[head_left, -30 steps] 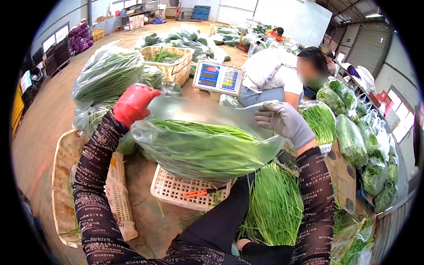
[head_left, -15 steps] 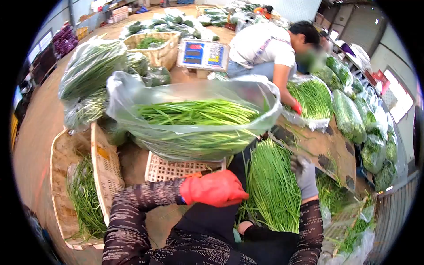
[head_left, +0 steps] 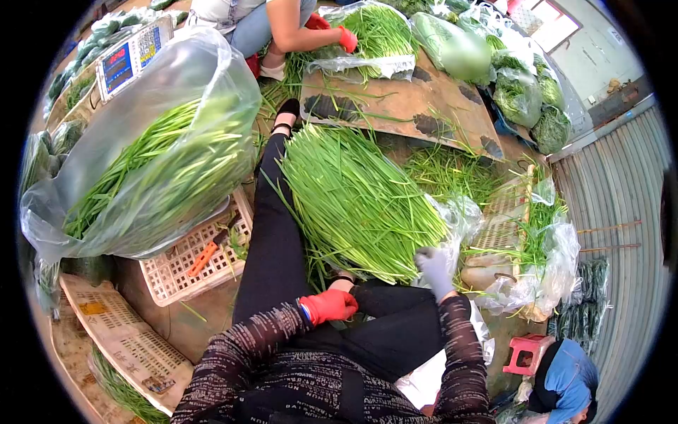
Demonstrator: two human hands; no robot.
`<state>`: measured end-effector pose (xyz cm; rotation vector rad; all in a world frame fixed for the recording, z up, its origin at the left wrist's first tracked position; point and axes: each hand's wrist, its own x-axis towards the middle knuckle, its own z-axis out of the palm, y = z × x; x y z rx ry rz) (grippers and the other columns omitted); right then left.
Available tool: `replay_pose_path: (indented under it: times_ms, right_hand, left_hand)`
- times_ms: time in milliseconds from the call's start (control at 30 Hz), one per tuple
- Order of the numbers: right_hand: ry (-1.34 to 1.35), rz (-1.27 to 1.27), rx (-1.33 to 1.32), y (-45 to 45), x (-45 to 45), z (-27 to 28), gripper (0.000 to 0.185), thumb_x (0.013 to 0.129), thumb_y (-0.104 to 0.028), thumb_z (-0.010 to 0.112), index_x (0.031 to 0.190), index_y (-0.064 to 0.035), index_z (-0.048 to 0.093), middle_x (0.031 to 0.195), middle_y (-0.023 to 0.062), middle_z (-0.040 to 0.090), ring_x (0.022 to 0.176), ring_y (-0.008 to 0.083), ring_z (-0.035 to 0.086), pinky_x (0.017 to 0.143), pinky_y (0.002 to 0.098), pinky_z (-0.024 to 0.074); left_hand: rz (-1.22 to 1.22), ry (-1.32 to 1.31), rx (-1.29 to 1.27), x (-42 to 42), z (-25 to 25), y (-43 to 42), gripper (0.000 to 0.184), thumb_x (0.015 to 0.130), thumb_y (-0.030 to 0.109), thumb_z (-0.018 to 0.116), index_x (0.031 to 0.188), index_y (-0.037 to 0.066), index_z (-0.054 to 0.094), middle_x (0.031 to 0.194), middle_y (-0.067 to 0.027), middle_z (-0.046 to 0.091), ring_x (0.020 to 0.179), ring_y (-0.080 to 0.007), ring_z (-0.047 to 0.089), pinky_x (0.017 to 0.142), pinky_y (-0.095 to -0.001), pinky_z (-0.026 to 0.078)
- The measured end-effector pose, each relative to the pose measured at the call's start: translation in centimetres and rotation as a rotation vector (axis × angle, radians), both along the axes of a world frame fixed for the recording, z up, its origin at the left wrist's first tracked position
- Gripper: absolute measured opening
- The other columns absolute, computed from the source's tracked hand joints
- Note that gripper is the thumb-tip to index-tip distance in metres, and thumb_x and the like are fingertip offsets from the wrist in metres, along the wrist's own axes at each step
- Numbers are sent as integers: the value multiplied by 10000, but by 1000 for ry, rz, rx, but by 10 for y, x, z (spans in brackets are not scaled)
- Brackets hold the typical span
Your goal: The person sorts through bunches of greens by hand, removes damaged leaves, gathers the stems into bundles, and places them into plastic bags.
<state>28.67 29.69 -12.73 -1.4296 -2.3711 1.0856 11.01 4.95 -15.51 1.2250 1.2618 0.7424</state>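
Observation:
A large heap of long green stalks (head_left: 360,201) lies beside my legs. My left hand (head_left: 330,306), in a red glove, is over my lap with its fingers curled; whether anything is in them is hidden. My right hand (head_left: 433,270), in a grey glove, touches the pale lower ends of the heap with bent fingers; its grip is too small to make out. A clear plastic bag (head_left: 159,152) of the same stalks stands open at the left, apart from both hands. Under its edge, an orange-handled knife (head_left: 203,258) lies on a white perforated crate (head_left: 169,283).
A co-worker's red-gloved hands (head_left: 346,39) are at another bag of stalks (head_left: 378,32) by a worn board (head_left: 402,106). A scale (head_left: 134,56) stands upper left. Crates (head_left: 123,336) are lower left; filled bags line the upper right. Another person (head_left: 568,378) is lower right near a red stool (head_left: 526,353).
The view has swung down and to the right. The open bag now appears farther left, and my right hand is at the heap's pale ends. My left hand remains low, over my lap.

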Motion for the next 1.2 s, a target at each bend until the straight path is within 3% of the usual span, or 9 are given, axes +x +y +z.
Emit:
replay_pose_path:
  times_ms: [100, 167, 333, 467, 600, 700, 900, 1067, 1200]
  right_hand:
    - [-447, 287, 207, -50, -30, 3, 576, 688, -429, 668, 1025, 23, 550, 924, 189, 596, 852, 311, 578, 753, 380, 451]
    - [-666, 421, 329, -73, -56, -6, 761, 596, -559, 683, 1049, 16, 478, 991, 173, 537, 940, 328, 540, 786, 401, 431]
    - [-945, 263, 546, -72, -64, -64, 752, 573, -433, 735, 1101, 3, 424, 1069, 165, 475, 927, 329, 542, 776, 410, 437]
    - [-1020, 360, 404, -63, -71, -42, 682, 579, -394, 736, 1069, 0, 472, 1051, 192, 539, 895, 321, 587, 715, 399, 466]
    - [-800, 472, 280, -37, -88, 11, 396, 687, -351, 656, 930, -46, 590, 736, 159, 631, 693, 303, 623, 619, 376, 483]
    - [-378, 404, 583, -10, -100, -12, 314, 745, -234, 596, 1022, -88, 564, 746, 141, 631, 683, 296, 622, 584, 392, 475]
    - [-589, 566, 675, 6, -137, -48, 336, 760, -148, 538, 1093, -129, 495, 673, 109, 613, 621, 271, 618, 571, 410, 473]
    - [-484, 591, 446, 32, -123, -48, 130, 761, -197, 566, 777, -71, 536, 695, 153, 606, 685, 350, 597, 608, 442, 468]
    - [-225, 399, 318, 77, -100, 3, 124, 781, -182, 552, 839, -73, 561, 751, 186, 609, 703, 351, 596, 626, 431, 468]
  left_hand:
    - [13, 52, -53, -10, -11, 2, 292, 834, 252, 553, 1059, 73, 606, 902, -60, 654, 834, -134, 603, 779, -275, 466]
    - [208, -311, -223, -15, -32, 9, 302, 802, 260, 568, 1018, 54, 614, 881, -81, 652, 836, -191, 610, 756, -291, 468]
    - [256, -123, -232, -24, -26, 13, 314, 819, 192, 557, 1085, 27, 586, 968, -78, 634, 867, -141, 582, 788, -268, 462]
    - [315, -97, -151, -23, -30, 11, 291, 798, 229, 576, 1020, 45, 613, 920, -74, 653, 841, -165, 612, 778, -270, 461]
    - [381, -172, -194, -22, -25, 20, 297, 795, 216, 575, 1043, 54, 606, 902, -78, 652, 843, -163, 612, 780, -262, 460]
    - [333, 34, -85, -22, -25, 27, 387, 793, 197, 563, 1168, 107, 539, 885, -92, 648, 795, -167, 614, 742, -275, 472]
    - [106, 196, 61, -19, 2, 66, 712, 803, 222, 538, 1396, 285, 148, 746, -170, 607, 641, -310, 585, 623, -377, 479]
    - [136, 320, 48, -13, -31, 85, 762, 790, 241, 537, 1399, 290, 82, 697, -207, 592, 645, -370, 574, 623, -436, 467]
    - [119, 335, 40, -13, -38, 89, 787, 777, 224, 538, 1400, 278, 60, 685, -212, 586, 629, -385, 569, 604, -458, 463]
